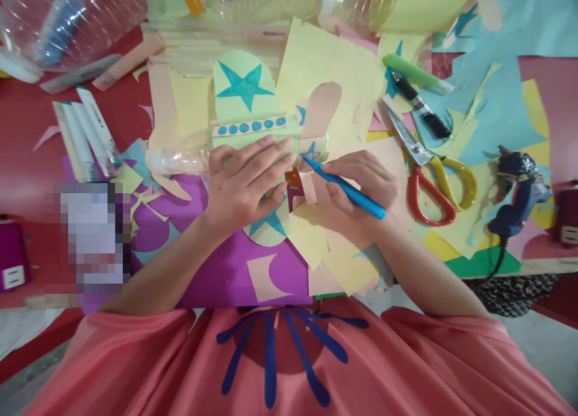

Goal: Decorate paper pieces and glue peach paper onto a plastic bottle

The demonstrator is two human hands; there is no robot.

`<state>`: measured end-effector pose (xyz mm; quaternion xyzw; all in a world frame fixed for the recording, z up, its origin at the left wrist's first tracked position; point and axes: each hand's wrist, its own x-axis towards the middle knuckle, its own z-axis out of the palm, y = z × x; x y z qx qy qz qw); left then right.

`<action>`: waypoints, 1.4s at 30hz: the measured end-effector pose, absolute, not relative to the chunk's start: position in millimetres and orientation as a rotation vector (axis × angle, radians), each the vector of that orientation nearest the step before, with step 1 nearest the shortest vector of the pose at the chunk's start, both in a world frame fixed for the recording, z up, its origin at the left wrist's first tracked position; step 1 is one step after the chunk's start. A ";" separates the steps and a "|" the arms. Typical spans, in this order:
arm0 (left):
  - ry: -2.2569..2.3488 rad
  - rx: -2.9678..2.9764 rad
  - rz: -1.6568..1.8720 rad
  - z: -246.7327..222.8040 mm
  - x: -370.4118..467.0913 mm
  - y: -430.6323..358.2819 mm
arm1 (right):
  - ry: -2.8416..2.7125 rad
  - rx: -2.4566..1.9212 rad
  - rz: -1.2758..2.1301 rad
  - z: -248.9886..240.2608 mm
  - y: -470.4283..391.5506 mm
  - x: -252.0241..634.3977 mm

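A clear plastic bottle (180, 162) lies on its side, wrapped in pale green paper with teal stars and a strip of blue dots (251, 127). My left hand (248, 184) rests across the bottle, fingers stretched over it and thumb on the near side, holding it still. My right hand (365, 184) pinches a blue felt-tip pen (352, 193). The pen's tip touches a small outlined star (310, 152) on the peach paper at the bottle's right end. A rounded peach paper piece (321, 106) sticks up there. Below, a rounded green piece (266, 226) bears another teal star.
Scissors (419, 157) with red and yellow handles lie right of my right hand, near a black marker (419, 103) and a green marker (418, 73). A glue gun (512, 193) lies farther right. Several white markers (85, 133) are at left. Large plastic bottles (108, 18) lie at the back.
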<state>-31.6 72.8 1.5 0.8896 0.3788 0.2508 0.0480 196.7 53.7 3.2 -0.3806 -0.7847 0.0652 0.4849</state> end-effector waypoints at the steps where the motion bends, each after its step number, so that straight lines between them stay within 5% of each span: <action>1: 1.156 2.699 0.757 0.9 -31.5 72.9 | -1.906 -0.920 0.158 3.2 53.8 196.5; 42: 1.225 2.681 0.669 2.9 -30.4 73.5 | -1.908 -0.942 0.150 3.8 53.8 196.9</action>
